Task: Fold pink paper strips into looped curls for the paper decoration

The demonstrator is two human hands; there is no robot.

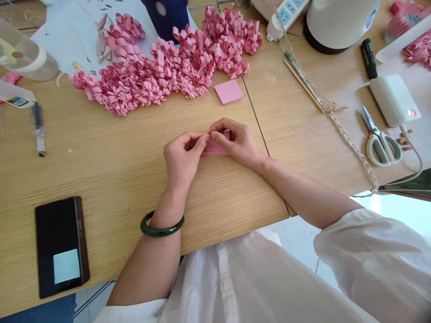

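Left hand (183, 157): thumb and forefinger pinch the left edge of a small pink paper (218, 150); a dark green bangle (162, 231) circles the forearm.
Right hand (239, 142): thumb and forefinger close on the same paper from above and the right, their tips meeting those of the left hand and hiding part of it.
Pink paper: between the two hands, close over the wooden surface (117, 175), just left of a dark seam (256, 114); whether it touches the wood I cannot tell.
Pink pad (229, 91): flat on the surface, beyond the hands and near the heap.
Curled pink strips (158, 74): a long, loose heap across the far side, in front of a dark blue container (170, 20) and partly over white sheets (72, 27).
Left side: a phone (55, 233) lies near the front edge, a pale square showing on its dark face; a pen (39, 132) lies farther back.
Right side: scissors (380, 142) with pale green handles lie near a white box (394, 99) with a cable (417, 157); a black marker (369, 59) lies just behind the box.
Far right: a power strip (288, 12) stands beside a white rounded appliance (340, 22).
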